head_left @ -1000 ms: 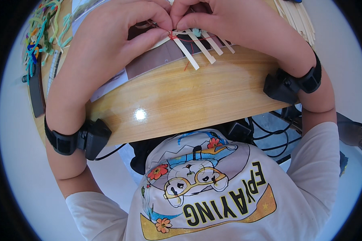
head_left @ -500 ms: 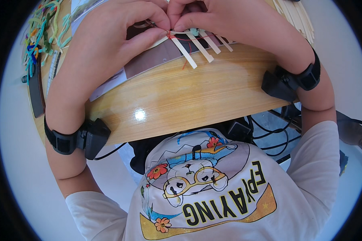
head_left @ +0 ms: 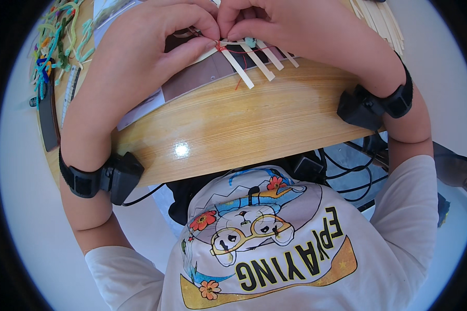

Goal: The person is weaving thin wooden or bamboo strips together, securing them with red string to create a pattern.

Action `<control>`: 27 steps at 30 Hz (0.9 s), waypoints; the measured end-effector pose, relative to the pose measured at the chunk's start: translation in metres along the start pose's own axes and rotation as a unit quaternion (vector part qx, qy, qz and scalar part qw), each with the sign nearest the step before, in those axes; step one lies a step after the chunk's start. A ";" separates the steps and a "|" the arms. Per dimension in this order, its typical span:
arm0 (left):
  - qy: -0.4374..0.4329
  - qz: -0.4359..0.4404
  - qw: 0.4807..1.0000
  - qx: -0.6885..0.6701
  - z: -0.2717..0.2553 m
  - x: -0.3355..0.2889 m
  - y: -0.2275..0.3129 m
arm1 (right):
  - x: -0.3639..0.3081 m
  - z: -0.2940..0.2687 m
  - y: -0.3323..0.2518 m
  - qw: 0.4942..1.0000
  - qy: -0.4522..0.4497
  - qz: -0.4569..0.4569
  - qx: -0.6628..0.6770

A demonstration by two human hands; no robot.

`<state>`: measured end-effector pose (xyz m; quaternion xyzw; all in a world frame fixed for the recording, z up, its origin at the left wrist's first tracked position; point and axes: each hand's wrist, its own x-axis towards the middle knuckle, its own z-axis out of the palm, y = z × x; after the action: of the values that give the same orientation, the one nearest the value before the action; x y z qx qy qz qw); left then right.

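Observation:
At the far edge of the view both my hands meet over a small frame of thin pale wooden strips (head_left: 257, 61), their loose ends fanning toward me. My left hand (head_left: 168, 39) pinches a strip between thumb and forefinger, right beside a joint wound with red thread (head_left: 221, 46). Close against it, my right hand (head_left: 280, 23) is closed in a pinch; what lies between its fingertips is hidden. A tail of the thread hangs over the strips. A pale blue-green tuft (head_left: 250, 42) sits on the frame next to my right thumb.
Under the strips lies a printed sheet (head_left: 145, 111) on the wooden table (head_left: 233, 119). Tangled colourful yarn pieces (head_left: 49, 46), a ruler (head_left: 69, 96) and a dark bar-shaped object (head_left: 48, 122) are at left. More wooden strips (head_left: 381, 23) lie at far right.
Almost nothing differs. Both hands keep their pinches at the red-wound joint, with only a very slight shift of the fingers and strips.

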<state>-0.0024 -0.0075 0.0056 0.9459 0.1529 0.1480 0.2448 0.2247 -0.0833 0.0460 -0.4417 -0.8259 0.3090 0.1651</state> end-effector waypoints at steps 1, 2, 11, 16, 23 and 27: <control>-0.001 0.005 1.000 0.005 -0.001 0.001 0.000 | 0.000 0.001 0.002 1.000 0.000 0.000 0.000; -0.001 0.011 1.000 0.010 -0.001 0.001 0.000 | 0.002 0.002 0.005 0.999 0.004 0.018 0.036; 0.005 0.007 1.000 -0.010 0.001 0.000 0.001 | 0.004 0.010 0.021 0.999 0.023 -0.011 0.022; 0.002 0.002 1.000 0.000 -0.001 -0.001 0.001 | 0.001 0.009 0.017 0.999 0.036 -0.032 -0.003; 0.013 -0.015 0.999 -0.024 -0.006 0.001 -0.002 | -0.003 0.002 0.004 0.989 0.136 -0.058 -0.018; 0.056 0.001 0.996 -0.063 -0.003 0.006 0.001 | 0.004 -0.002 0.028 0.947 0.269 -0.173 -0.020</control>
<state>0.0019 -0.0051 0.0097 0.9189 0.1562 0.2104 0.2948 0.2411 -0.0675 0.0293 -0.3615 -0.8207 0.1292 0.4231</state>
